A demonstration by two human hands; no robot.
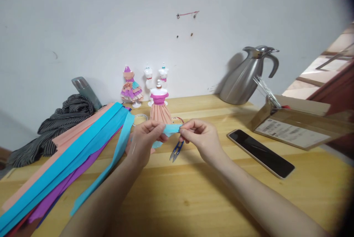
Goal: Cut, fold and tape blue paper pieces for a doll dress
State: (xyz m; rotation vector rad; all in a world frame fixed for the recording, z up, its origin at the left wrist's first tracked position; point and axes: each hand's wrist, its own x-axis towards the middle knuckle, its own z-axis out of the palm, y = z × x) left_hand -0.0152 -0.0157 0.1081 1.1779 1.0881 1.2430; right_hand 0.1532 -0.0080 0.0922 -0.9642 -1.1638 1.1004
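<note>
A light blue strip of crepe paper (172,129) is stretched level between my two hands. My left hand (144,139) pinches it at one end, and my right hand (201,136) pinches the other between thumb and fingers. Beneath and between the hands, blue thread snips (176,151) lie on the table. Just behind stands a small white mannequin with a magenta top and a pleated peach skirt (160,110). A longer light blue strip (117,155) hangs down the left side near my left forearm.
Folded crepe paper sheets (74,148) and a striped dark cloth (63,119) cover the left. Other mannequins, one in a ruffled dress (131,89), stand by the wall. On the right are a steel jug (243,78), a cardboard box (293,130) and a phone (260,153).
</note>
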